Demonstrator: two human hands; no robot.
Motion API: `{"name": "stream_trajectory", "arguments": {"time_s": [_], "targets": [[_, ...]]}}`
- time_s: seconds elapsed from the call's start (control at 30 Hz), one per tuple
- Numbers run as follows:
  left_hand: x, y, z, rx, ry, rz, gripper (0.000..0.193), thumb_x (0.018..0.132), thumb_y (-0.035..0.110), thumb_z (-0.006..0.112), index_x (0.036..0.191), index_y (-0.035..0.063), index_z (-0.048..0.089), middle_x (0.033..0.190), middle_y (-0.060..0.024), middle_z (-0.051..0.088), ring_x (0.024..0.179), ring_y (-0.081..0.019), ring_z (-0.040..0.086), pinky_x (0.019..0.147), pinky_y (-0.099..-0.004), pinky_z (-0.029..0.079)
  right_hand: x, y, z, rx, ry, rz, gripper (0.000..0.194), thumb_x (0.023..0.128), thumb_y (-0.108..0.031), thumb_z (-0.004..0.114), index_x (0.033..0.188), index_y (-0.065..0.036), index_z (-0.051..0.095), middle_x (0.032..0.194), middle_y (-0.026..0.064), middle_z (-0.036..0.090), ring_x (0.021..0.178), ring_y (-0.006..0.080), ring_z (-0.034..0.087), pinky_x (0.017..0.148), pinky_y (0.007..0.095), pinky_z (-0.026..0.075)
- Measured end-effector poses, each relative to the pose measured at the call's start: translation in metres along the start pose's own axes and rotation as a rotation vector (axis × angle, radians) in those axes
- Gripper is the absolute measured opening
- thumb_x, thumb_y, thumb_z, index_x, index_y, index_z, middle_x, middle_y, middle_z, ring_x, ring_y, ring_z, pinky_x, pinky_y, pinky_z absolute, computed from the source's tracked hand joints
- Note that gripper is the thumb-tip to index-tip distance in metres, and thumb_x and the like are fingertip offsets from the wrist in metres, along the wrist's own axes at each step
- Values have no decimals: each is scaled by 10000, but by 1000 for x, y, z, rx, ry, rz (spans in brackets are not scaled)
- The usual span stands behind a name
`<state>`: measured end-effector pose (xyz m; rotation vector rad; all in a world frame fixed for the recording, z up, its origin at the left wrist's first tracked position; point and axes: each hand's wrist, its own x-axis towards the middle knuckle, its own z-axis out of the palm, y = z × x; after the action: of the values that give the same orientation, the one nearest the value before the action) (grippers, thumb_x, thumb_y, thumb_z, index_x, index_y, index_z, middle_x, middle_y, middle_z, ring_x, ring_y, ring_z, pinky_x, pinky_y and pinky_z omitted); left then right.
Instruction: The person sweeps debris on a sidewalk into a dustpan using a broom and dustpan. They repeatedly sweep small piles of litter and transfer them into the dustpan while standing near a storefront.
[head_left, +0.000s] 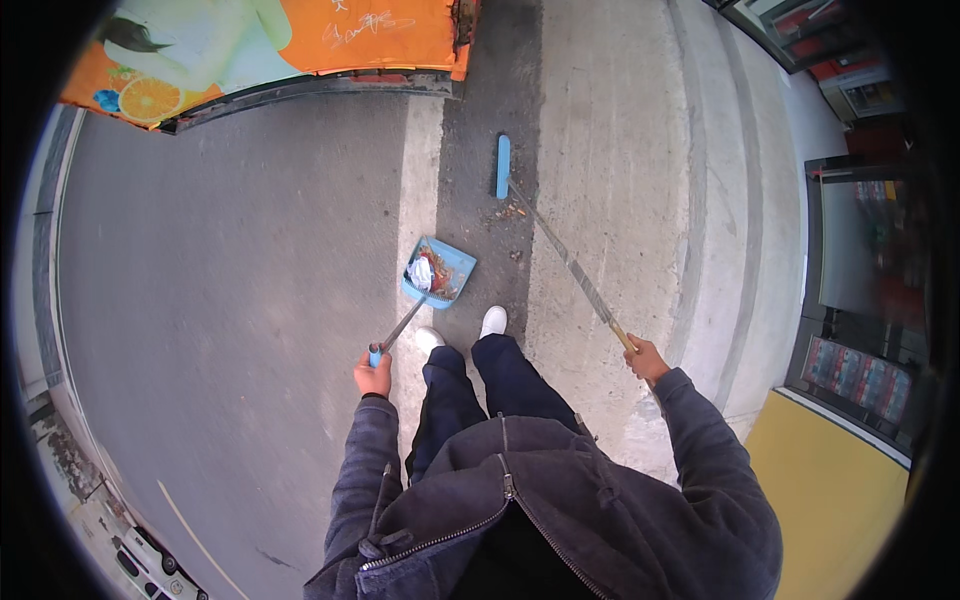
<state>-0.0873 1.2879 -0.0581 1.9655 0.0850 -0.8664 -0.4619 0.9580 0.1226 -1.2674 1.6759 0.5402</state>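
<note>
My left hand (373, 373) grips the top of the handle of a blue long-handled dustpan (459, 264). Crumpled white paper (421, 273) and mixed litter lie inside the pan, which rests near the white painted line ahead of my feet. My right hand (645, 358) is closed around the pole of a broom (504, 166). Its blue head touches or hovers just over the dark strip of pavement, farther out than the dustpan; which of the two I cannot tell. Small debris (510, 215) is scattered beside the broom head, between it and the dustpan.
An orange printed stall or banner (367, 37) stands at the upper left. Concrete steps (720, 187) run along the right, below a glass shopfront (870, 247) and a yellow wall (825, 465). Asphalt road (225, 262) spreads leftward, with a white car (154, 562) at the lower left.
</note>
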Motion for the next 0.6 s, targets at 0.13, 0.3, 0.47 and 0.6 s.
{"name": "stream_trajectory", "arguments": {"time_s": [0.13,0.3,0.47,0.6], "targets": [[1,19,20,94,-32,25,179,656,76,595,825,24,624,641,9,545,591,-59,472,559,-221,404,59,-43,-25,-426,255,-453,398,793,-136,476,1189,-111,451,614,100,532,528,230,526,487,340,425],[6,36,52,97,-44,33,180,660,85,595,826,21,621,610,20,519,563,-52,455,536,-219,396,137,-105,-44,-907,417,-459,343,775,-75,424,1115,-60,468,773,213,577,712,363,565,642,440,456],[16,42,79,21,-39,65,184,662,99,598,828,25,624,600,15,538,559,-47,463,523,-228,397,172,-114,-8,-880,323,-521,281,759,-57,427,1032,-31,490,750,218,570,716,365,564,645,446,451],[26,45,98,90,-72,34,190,654,110,597,830,45,631,600,-10,552,552,-60,480,530,-227,403,127,-70,7,-791,162,-490,329,755,-78,455,1082,-60,485,774,238,566,736,374,560,662,434,451]]}}
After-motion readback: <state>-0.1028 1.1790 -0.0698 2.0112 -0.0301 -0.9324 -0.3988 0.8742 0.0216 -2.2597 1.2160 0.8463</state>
